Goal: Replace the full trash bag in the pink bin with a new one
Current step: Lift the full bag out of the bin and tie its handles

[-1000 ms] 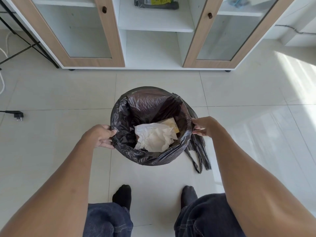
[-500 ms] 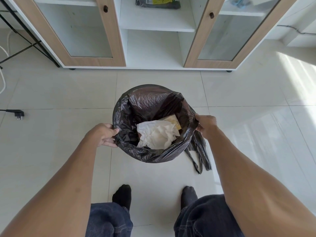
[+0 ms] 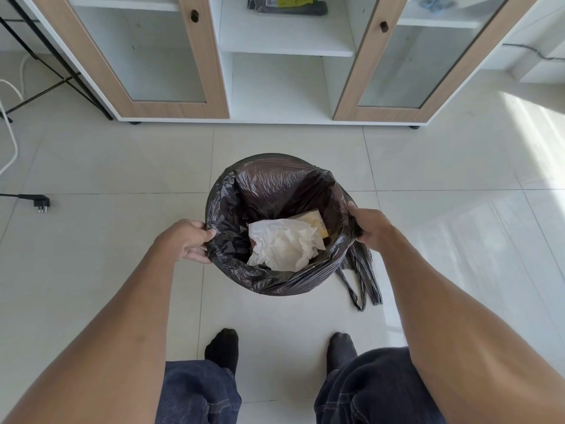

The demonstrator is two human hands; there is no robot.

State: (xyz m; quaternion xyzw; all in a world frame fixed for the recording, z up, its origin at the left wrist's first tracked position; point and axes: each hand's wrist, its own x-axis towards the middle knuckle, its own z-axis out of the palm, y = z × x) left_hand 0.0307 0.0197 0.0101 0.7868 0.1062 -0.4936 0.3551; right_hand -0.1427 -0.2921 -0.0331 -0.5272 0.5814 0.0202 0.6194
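We see the black trash bag standing open-mouthed on the floor, directly in front of the cabinet's open middle section. Its plastic is glossy and heavily creased. The rim folds outward all the way round, so no pink of the bin shows. Inside the bag, crumpled white paper lies on top, with a yellowish packet partly beneath it on the cabinet side. The bag's two loose handle strips trail on the floor at its right, away from the cabinet.
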